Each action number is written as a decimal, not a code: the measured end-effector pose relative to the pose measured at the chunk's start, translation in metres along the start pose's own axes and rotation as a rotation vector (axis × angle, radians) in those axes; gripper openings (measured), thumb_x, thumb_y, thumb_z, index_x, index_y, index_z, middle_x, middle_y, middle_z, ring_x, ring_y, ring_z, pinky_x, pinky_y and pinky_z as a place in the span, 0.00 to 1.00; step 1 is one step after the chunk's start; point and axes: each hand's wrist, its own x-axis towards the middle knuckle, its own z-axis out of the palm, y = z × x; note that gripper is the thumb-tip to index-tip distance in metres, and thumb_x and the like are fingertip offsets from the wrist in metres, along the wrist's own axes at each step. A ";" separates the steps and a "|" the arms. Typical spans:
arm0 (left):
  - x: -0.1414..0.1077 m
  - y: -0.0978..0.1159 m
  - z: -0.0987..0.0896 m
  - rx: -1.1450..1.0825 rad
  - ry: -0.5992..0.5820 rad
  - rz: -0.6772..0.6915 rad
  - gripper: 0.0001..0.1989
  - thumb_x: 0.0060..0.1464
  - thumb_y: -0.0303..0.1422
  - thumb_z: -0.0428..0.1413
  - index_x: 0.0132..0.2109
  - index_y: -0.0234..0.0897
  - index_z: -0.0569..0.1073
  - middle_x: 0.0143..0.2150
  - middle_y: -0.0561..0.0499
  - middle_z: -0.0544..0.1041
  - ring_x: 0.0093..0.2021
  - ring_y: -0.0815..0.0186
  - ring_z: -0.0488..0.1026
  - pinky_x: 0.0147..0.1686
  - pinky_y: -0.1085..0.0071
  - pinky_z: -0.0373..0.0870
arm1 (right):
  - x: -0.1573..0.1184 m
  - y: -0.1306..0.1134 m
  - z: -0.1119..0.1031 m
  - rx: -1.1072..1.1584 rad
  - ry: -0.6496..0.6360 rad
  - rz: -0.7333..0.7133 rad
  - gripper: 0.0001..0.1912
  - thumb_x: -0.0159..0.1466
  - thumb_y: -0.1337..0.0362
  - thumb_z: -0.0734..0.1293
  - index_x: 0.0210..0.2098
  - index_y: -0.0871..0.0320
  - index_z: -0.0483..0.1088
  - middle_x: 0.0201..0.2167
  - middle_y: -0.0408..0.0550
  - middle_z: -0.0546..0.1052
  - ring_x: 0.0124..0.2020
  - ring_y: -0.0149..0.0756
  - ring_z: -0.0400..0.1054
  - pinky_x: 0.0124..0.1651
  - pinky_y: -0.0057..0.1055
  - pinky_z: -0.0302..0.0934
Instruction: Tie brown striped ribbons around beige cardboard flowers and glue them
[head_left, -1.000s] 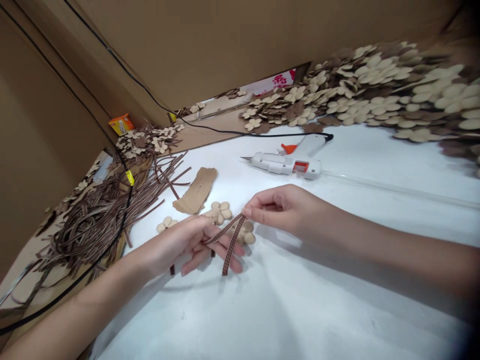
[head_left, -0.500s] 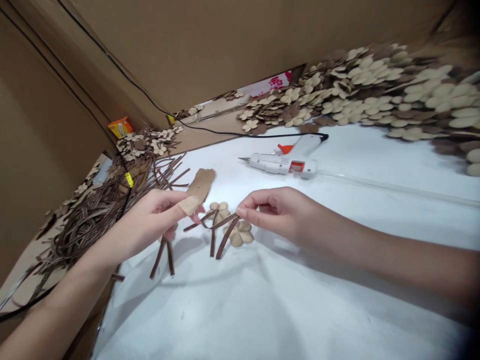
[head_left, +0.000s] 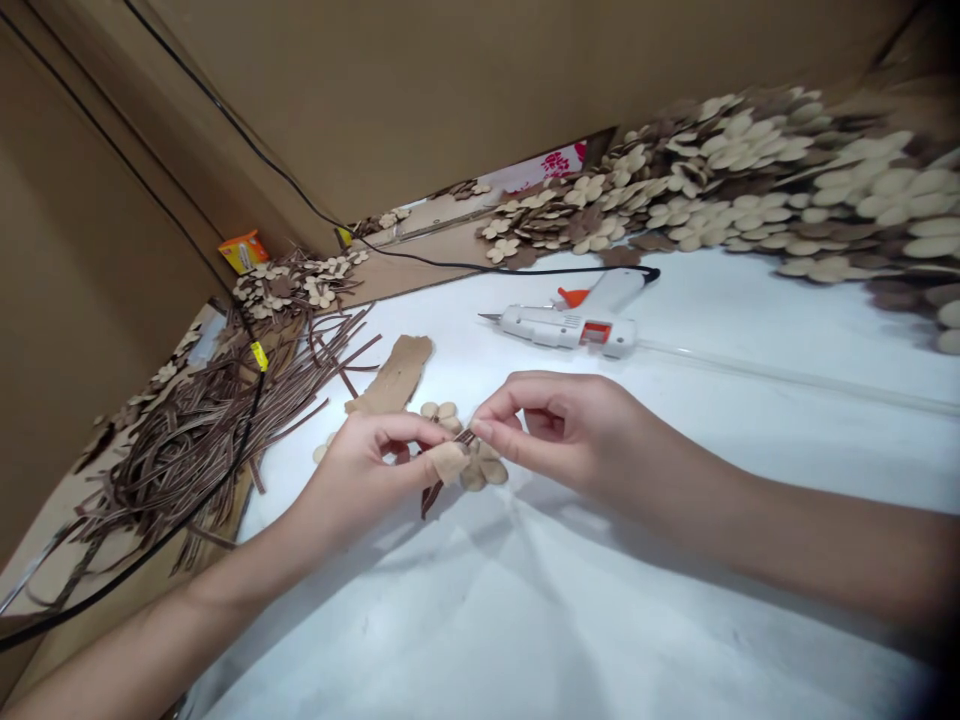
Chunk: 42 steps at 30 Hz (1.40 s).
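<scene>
While L hand [head_left: 360, 480] pinches tan scrap [head_left: 448, 462], R hand [head_left: 559, 425] narrow-grips plaid ribbon [head_left: 463, 438].

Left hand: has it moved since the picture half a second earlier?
Yes: the left hand has moved rightward, nearer the hot glue gun.

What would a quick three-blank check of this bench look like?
The glue gun has a ____ cord.
The right hand pinches a checked ____ above a flower.
The ____ hand holds a tan scrap.

Missing words: black; ribbon; left.
</scene>
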 end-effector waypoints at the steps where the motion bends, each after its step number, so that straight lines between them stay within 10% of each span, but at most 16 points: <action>1: -0.001 0.001 0.000 -0.019 -0.003 0.005 0.09 0.51 0.35 0.57 0.30 0.36 0.78 0.29 0.52 0.78 0.30 0.68 0.71 0.29 0.75 0.64 | 0.000 0.000 0.000 -0.007 0.003 0.000 0.11 0.60 0.57 0.63 0.29 0.56 0.72 0.24 0.41 0.69 0.21 0.27 0.54 0.22 0.25 0.46; 42: -0.001 0.002 0.002 -0.445 -0.310 -0.351 0.15 0.56 0.36 0.49 0.41 0.32 0.77 0.38 0.42 0.80 0.22 0.71 0.74 0.13 0.81 0.50 | 0.010 0.003 -0.006 0.059 -0.083 0.081 0.13 0.57 0.54 0.66 0.26 0.57 0.72 0.17 0.37 0.58 0.18 0.25 0.46 0.19 0.25 0.38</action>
